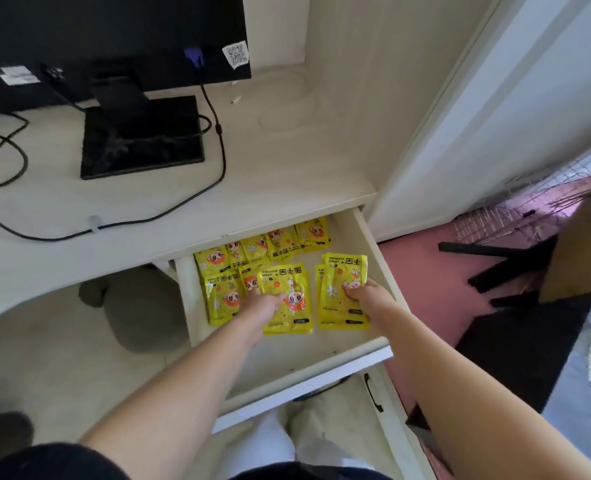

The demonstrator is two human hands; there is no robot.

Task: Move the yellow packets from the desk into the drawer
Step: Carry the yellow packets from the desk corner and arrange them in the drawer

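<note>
The pale wooden drawer under the desk stands pulled out. Several yellow packets with a cartoon face lie inside it: a row along the back and a group at the left. My left hand rests on a small stack of yellow packets in the drawer's middle, fingers curled over its left edge. My right hand grips another stack of yellow packets at the drawer's right side, thumb on top. No yellow packet shows on the desk top.
A black monitor on its square base stands on the desk, with black cables trailing across the top. A lower drawer's black handle sits below. A white door frame and pink floor lie to the right.
</note>
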